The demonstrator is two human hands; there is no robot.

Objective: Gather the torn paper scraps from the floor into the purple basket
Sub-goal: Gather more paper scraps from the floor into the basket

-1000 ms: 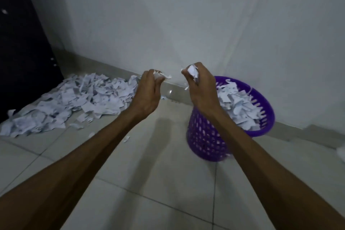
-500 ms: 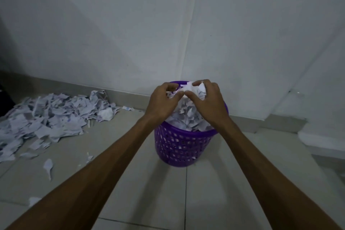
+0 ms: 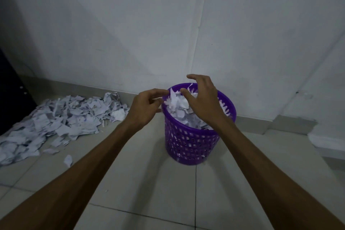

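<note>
The purple basket (image 3: 194, 142) stands on the floor tiles near the wall, filled to the rim with white torn scraps (image 3: 179, 112). My right hand (image 3: 203, 97) hovers over its mouth with fingers spread and nothing in them. My left hand (image 3: 145, 104) is at the basket's left rim, fingers loosely apart, empty. A few scraps hang in the air between the two hands just above the heap. A large pile of paper scraps (image 3: 61, 117) lies on the floor to the left.
A single scrap (image 3: 68, 160) lies apart from the pile, nearer to me. A dark cabinet (image 3: 11, 95) stands at the far left. White walls meet in a corner behind the basket. A pale object (image 3: 324, 142) lies at the right by the wall.
Both hands carried scraps from left of the basket to over its mouth, then spread apart and let the scraps fall into it. The view turned towards the basket.
</note>
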